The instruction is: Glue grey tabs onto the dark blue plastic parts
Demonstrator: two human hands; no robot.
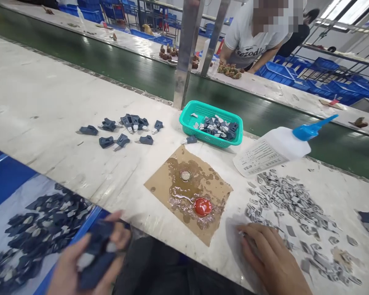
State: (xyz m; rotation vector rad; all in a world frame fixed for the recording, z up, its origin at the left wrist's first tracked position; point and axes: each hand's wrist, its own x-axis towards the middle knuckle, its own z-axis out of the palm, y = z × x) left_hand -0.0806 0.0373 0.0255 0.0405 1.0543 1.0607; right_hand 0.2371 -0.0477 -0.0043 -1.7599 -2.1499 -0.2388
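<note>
My left hand (pixel 67 264), blurred at the lower left, is wrapped around a few dark blue plastic parts (pixel 96 266) with pale grey tips. At the lower right my right hand (pixel 270 256) reaches over the table with its fingers pinched on a small grey piece (pixel 241 233), only a sliver of which shows. Beside that hand lies a spread heap of small grey pieces (pixel 290 200). Left of it a square of brown cardboard (pixel 162 184) carries a wet, glossy clear puddle, a red cap-like disc (pixel 202 207) and a small pale disc (pixel 185 175).
Loose dark blue parts (pixel 135 123) lie behind the cardboard to the left. A green basket (pixel 189 129) holds more. A white bottle (pixel 267 151) with a blue nozzle leans at the right. Below left, a blue bin (pixel 89 225) is filled with parts. Beyond the metal post (pixel 186 53) a co-worker bends over.
</note>
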